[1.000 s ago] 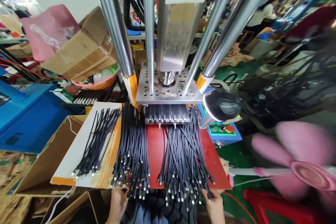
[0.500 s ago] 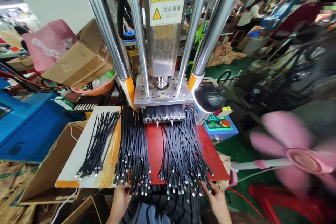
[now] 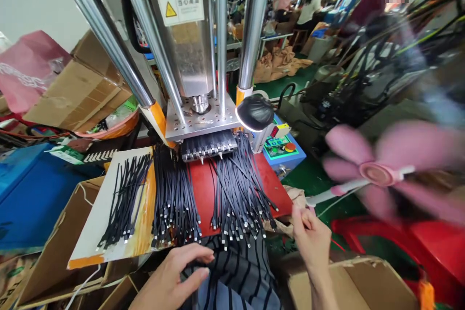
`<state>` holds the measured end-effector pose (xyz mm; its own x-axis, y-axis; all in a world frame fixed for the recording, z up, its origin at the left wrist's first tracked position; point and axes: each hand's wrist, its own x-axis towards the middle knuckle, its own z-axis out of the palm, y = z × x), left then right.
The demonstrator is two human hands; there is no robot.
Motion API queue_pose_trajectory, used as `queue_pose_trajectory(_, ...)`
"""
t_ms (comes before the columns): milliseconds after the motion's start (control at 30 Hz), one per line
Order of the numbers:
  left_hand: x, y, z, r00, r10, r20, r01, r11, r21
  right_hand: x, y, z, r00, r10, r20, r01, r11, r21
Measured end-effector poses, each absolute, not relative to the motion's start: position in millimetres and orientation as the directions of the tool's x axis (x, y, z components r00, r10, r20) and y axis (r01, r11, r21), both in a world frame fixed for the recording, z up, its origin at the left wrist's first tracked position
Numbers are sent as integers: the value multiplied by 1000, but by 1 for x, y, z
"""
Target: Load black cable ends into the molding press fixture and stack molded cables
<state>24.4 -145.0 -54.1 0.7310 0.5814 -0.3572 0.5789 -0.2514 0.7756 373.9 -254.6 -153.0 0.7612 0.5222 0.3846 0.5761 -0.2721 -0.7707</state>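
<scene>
My left hand [image 3: 178, 269] hovers over my lap in front of the board, thumb and fingers apart, holding nothing. To the right of the red board [image 3: 201, 191], my right hand [image 3: 312, 232] is raised with its fingers curled closed; whatever they may hold is hidden. Its fingertips appear close to crumpled brown paper [image 3: 296, 197] and the lower end of the pink fan's stem [image 3: 327, 196]. Bundles of flat black cables [image 3: 236, 193] with metal-tipped plugs fan out towards me. Another bunch of black cables [image 3: 125, 198] lies on the white board at left. A black mould [image 3: 209, 147] with a row of metal connectors sits under the press plate [image 3: 199, 123].
Steel columns and a heat-warning label [image 3: 179, 2] belong to the press. A black-shaded lamp [image 3: 256, 112] and a blue control box [image 3: 283, 150] stand at its right. The pink fan [image 3: 378, 174] spins near a red stool [image 3: 436, 247]. Cardboard boxes [image 3: 348, 281] flank my lap.
Both hands have come away from the cable ends at the board's front edge. The left is now over my lap, the right beside the board. My view has turned right.
</scene>
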Motion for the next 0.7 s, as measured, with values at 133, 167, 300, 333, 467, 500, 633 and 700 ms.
queue_pose_trajectory(133,66,-144,-59,789,599,-133,450,-416,790,369,-236,-143,762,535,365,564,-272,-780)
queue_pose_trajectory(167,73,-145,-64,796,599,-87,421,-445,790,371,-239,-145,772,529,353,555,-290,-780)
queue_pose_trajectory(300,93,-144,-81,775,629,56,355,-507,785,384,-288,-164,861,423,283,458,-400,-794)
queue_pose_trajectory(333,97,-143,-85,755,650,82,356,-513,781,387,-305,-170,888,377,263,420,-434,-797)
queue_pose_trajectory(467,117,-143,-103,665,731,155,404,-526,749,386,-372,-201,957,246,151,266,-554,-789)
queue_pose_trajectory(500,121,-143,-108,642,749,164,424,-526,737,381,-384,-210,965,239,109,231,-576,-784)
queue_pose_trajectory(633,136,-146,-125,584,797,155,494,-500,711,347,-408,-243,953,284,-104,105,-634,-766)
queue_pose_trajectory(700,140,-148,-130,580,802,145,507,-494,706,328,-405,-257,922,326,-210,56,-647,-760)
